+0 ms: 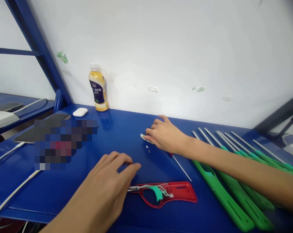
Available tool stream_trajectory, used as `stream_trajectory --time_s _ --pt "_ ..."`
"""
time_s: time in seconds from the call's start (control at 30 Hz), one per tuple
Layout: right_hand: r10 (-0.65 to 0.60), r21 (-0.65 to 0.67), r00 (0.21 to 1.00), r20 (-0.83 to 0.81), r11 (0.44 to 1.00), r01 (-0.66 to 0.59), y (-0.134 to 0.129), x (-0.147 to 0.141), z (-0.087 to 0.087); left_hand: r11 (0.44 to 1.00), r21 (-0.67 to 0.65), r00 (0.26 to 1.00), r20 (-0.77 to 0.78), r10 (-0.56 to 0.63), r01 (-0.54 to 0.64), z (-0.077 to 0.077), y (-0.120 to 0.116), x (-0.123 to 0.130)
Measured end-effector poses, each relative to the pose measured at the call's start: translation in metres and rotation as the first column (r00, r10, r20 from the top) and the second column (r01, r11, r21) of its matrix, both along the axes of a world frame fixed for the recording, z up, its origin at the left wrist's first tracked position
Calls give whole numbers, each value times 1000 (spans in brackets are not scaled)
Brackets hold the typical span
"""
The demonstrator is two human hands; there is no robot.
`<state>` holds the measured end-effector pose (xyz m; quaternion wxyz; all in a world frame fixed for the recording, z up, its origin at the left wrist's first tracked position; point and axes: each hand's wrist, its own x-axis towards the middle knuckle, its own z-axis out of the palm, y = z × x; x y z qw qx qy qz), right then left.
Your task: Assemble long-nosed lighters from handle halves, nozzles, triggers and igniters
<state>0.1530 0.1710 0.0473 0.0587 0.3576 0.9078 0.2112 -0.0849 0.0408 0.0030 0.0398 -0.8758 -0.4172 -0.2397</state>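
Observation:
My right hand (164,134) pinches a small white piece (146,139) over the blue table (117,129). Two tiny white bits lie just below it. A screwdriver (181,166) with a thin metal shaft rests under my right wrist, its red handle mostly hidden. My left hand (109,181) has its fingers bent and slightly spread, with nothing visible between them. Beside it lies an opened red lighter-like casing (180,191), showing a teal trigger (156,193), white wires and a metal rod whose left end is hidden behind my left hand.
Several green-handled tools (224,194) with metal rods lie under and beyond my right forearm. A yellow bottle (98,89) and a white case (80,112) stand near the wall. At left are a phone (25,133), a blurred patch and white cables (17,191).

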Motion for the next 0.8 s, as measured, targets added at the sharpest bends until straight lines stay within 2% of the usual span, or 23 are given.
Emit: stream_trajectory --time_s 0.1,0.17,0.27,0.37,0.47,0.53,0.63,0.8 --pt "13 12 999 30 1000 -13 7 -11 -3 996 -85 997 -72 -14 8 15 32 8" --pt "23 12 999 40 1000 -24 10 -14 -2 989 -147 994 -108 -9 -7 20 53 14" --pt "11 30 1000 15 999 -12 9 -8 8 972 -232 987 -162 -13 -26 19 76 24" --pt "-23 72 997 -73 997 28 -1 12 21 956 -294 978 -203 -37 -25 15 90 33" --pt "-37 92 981 -189 994 56 -21 38 30 941 -337 970 -233 -68 -15 12 99 38" --pt "-25 84 964 -266 995 49 -40 54 29 937 -349 967 -244 -78 -12 11 104 40" --pt "-4 89 926 -377 995 41 -70 69 22 939 -343 966 -245 -83 -6 8 108 42" --pt "0 110 856 -517 992 67 -108 78 9 943 -333 971 -229 -76 -5 7 110 40"
